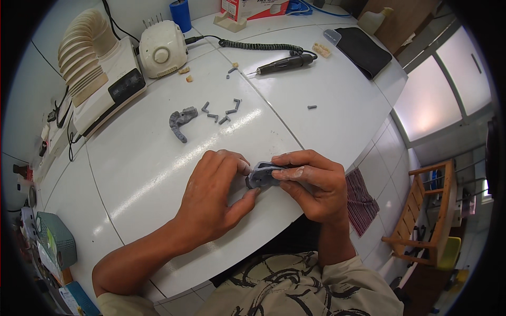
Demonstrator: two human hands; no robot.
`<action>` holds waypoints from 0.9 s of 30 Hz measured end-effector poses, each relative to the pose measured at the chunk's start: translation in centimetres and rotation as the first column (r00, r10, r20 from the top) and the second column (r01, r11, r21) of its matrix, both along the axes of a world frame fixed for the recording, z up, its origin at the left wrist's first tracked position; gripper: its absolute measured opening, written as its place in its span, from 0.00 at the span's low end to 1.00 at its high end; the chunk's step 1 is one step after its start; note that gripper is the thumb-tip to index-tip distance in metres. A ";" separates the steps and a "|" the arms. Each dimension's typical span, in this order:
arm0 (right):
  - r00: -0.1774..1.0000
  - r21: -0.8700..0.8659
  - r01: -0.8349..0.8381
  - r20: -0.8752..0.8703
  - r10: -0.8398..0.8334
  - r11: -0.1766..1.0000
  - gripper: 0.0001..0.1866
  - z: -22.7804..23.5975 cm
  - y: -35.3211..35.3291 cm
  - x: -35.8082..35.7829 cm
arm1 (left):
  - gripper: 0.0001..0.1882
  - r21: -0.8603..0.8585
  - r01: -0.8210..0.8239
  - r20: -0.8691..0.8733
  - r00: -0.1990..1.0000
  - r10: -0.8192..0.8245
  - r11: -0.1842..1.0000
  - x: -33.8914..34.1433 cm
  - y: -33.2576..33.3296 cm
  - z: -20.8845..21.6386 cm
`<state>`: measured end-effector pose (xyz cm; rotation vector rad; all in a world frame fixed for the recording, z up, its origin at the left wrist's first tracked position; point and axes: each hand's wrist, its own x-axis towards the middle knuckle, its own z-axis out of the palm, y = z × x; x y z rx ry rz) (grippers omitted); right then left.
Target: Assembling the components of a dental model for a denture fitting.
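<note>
White counter (142, 163) stretches beneath a person's left hand (213, 187) and right hand (315, 184), with a black handheld drill (284, 64) lying beyond them. Both hands pinch a gray molded piece (262, 179) between fingertips near the counter's front edge. Farther back lie a curved gray piece (184, 114) and small gray rods (312, 107).

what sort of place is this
Probably a dental lab or similar workshop: a grey arch-shaped model lies on the white table, with a corded rotary handpiece and a ribbed hose nearby.
</note>
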<state>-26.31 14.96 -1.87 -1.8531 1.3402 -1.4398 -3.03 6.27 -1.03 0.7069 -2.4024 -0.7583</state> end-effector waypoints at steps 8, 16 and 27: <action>0.938 0.031 0.075 0.337 -0.081 0.997 0.18 -1.1 0.4 1.3 | 0.18 0.331 0.156 -0.134 0.984 -0.117 0.931 0.2 0.4 0.2; 0.992 -0.104 0.120 -0.031 -0.123 0.987 0.16 -0.5 0.1 1.1 | 0.21 0.216 0.207 -0.106 0.976 -0.188 0.954 0.2 0.3 0.4; 0.993 -0.008 0.091 -0.072 -0.091 0.996 0.17 -0.2 0.2 0.5 | 0.21 0.163 0.190 -0.100 0.979 -0.176 0.968 0.1 0.3 0.3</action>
